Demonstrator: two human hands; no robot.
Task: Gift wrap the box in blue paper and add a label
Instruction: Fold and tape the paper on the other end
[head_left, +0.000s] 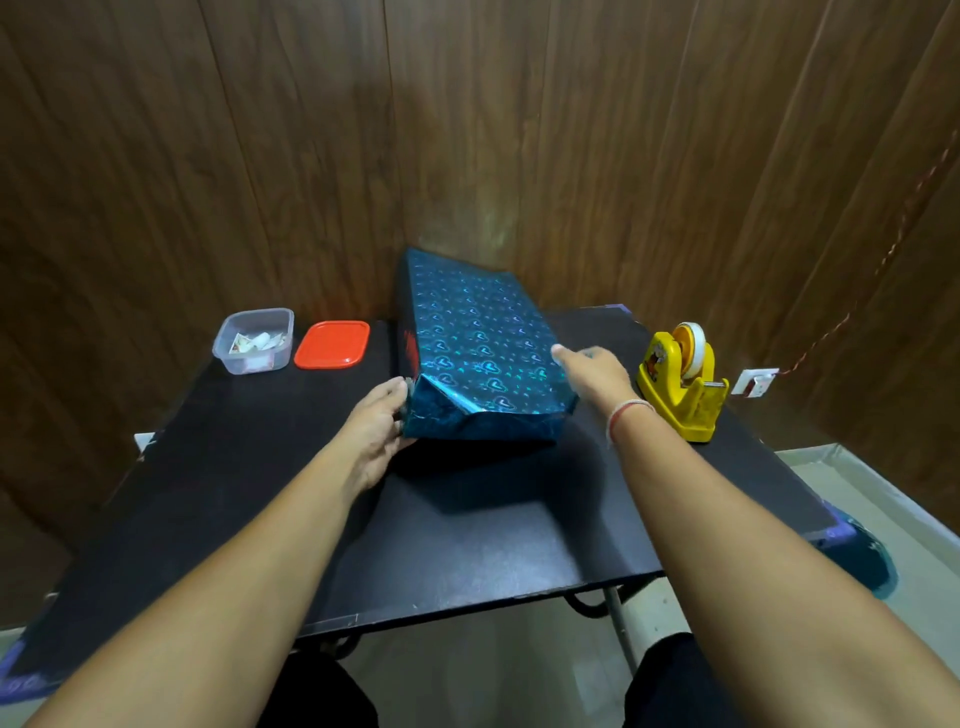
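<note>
A box wrapped in shiny blue heart-patterned paper (478, 343) lies in the middle of the black table (467, 545), its near end folded shut and a little crumpled. A dark unwrapped strip with red print shows along its left side. My left hand (376, 431) presses flat against the box's near left corner, fingers straight. My right hand (597, 371) lies against the box's right side, thumb on the top edge, fingers hidden behind it. A clear tub (254, 340) at the back left holds several small paper labels.
A red lid (332, 344) lies beside the clear tub. A yellow tape dispenser (680, 382) with a roll of tape stands right of the box. Wooden wall panels close in behind the table. Blue paper (862, 558) hangs off the table's right edge.
</note>
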